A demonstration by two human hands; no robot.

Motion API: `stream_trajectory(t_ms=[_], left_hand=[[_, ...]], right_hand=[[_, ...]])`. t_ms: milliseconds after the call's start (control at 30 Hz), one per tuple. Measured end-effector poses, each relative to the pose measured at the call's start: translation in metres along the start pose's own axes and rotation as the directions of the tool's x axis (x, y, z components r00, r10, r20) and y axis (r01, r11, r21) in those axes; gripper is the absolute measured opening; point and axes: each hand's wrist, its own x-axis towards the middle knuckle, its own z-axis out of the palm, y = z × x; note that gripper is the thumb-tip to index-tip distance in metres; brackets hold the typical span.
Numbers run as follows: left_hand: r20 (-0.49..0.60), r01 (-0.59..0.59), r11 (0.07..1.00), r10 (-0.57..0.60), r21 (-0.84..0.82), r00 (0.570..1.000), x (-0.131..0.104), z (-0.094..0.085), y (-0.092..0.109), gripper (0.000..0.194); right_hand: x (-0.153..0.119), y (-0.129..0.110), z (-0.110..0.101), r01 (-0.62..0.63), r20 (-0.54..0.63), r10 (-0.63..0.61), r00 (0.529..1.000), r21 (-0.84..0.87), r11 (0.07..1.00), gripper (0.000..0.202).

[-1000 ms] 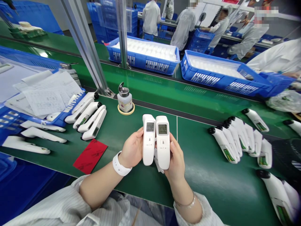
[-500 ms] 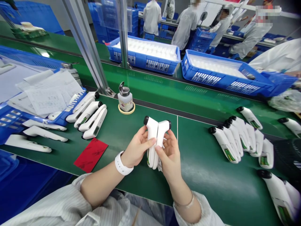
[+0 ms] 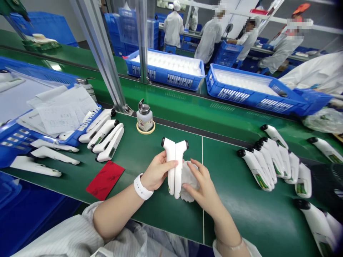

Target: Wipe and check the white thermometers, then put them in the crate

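Observation:
My left hand [image 3: 155,171] is closed around two white gun-shaped infrared thermometers, a left one [image 3: 170,157] and a right one [image 3: 179,167]. They stand back to back, their black tips pointing apart at the top. Just right of them, my right hand [image 3: 205,185] has its thumb and fingers apart, over a crumpled white cloth [image 3: 189,175]. Whether its fingertips touch the cloth I cannot tell. A red sheet [image 3: 105,180] lies on the green table [image 3: 166,221] to the left of my left forearm.
Several white thermometers [image 3: 111,144] lie at the left beside a blue basket [image 3: 34,137] with papers. A metal-topped bottle [image 3: 145,119] stands in a yellow ring. More thermometers [image 3: 257,169] are grouped at the right. Two blue crates [image 3: 179,80] stand beyond; people work behind them.
My right hand has come off the right thermometer and moved right and down, its fingers spreading. The two thermometers stay in my left hand, now lower. More of the white cloth shows.

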Motion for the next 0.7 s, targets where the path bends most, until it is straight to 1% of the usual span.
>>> stream_trajectory(t_ms=[33,67,133,167,233,267,333,367,400,467,567,633,700], left_hand=[[0.001,0.005,1.0,-0.005,0.002,1.0,0.001,-0.001,0.0,0.036],[0.003,0.006,1.0,-0.006,0.0,1.0,0.002,-0.002,0.0,0.034],[0.004,-0.003,1.0,0.003,-0.02,1.0,0.003,-0.002,-0.001,0.032],[0.003,-0.001,0.999,0.001,-0.038,1.0,0.003,-0.002,-0.002,0.031],[0.006,0.037,0.994,-0.037,-0.098,0.999,0.002,0.0,-0.004,0.03],[0.013,0.072,0.989,-0.071,-0.133,0.997,0.002,0.001,-0.006,0.031],[0.044,0.144,0.973,-0.138,-0.179,0.989,0.0,0.003,-0.008,0.034],[0.067,0.165,0.97,-0.156,-0.181,0.986,-0.001,0.004,-0.008,0.036],[0.093,0.172,0.971,-0.158,-0.166,0.983,-0.002,0.005,-0.009,0.039],[0.151,0.154,0.983,-0.138,-0.104,0.979,-0.004,0.005,-0.011,0.047],[0.224,0.125,0.992,-0.122,0.0,0.967,-0.006,0.003,-0.014,0.063],[0.22,0.114,0.992,-0.123,0.05,0.968,-0.007,0.002,-0.016,0.062],[0.197,0.107,0.99,-0.122,0.087,0.973,-0.007,0.002,-0.017,0.052]], right_hand=[[-0.006,0.009,-0.002,0.009,0.029,-0.007,1.0,-0.072,0.997,0.049],[-0.011,0.015,-0.004,0.02,0.052,-0.014,0.999,-0.112,0.994,0.039],[-0.013,0.02,-0.011,0.018,0.051,-0.013,0.999,-0.103,0.995,0.02],[-0.01,0.018,-0.017,-0.009,0.022,0.011,1.0,-0.074,0.997,0.017],[0.005,0.004,-0.028,-0.079,-0.105,0.077,0.992,-0.018,0.997,0.014],[0.015,-0.005,-0.033,-0.094,-0.184,0.094,0.978,0.005,0.996,0.014],[0.036,-0.022,-0.036,-0.058,-0.311,0.064,0.948,0.029,0.998,0.014],[0.045,-0.029,-0.034,-0.016,-0.34,0.023,0.94,0.024,1.0,0.014],[0.053,-0.033,-0.031,0.027,-0.349,-0.023,0.937,0.008,1.0,0.015],[0.061,-0.036,-0.023,0.077,-0.332,-0.083,0.94,-0.033,0.997,0.017],[0.059,-0.034,-0.016,0.061,-0.309,-0.064,0.949,-0.02,0.998,0.016],[0.051,-0.032,-0.018,0.071,-0.268,-0.061,0.961,0.028,0.997,0.013],[0.044,-0.03,-0.025,0.116,-0.2,-0.106,0.974,0.038,0.993,0.012]])
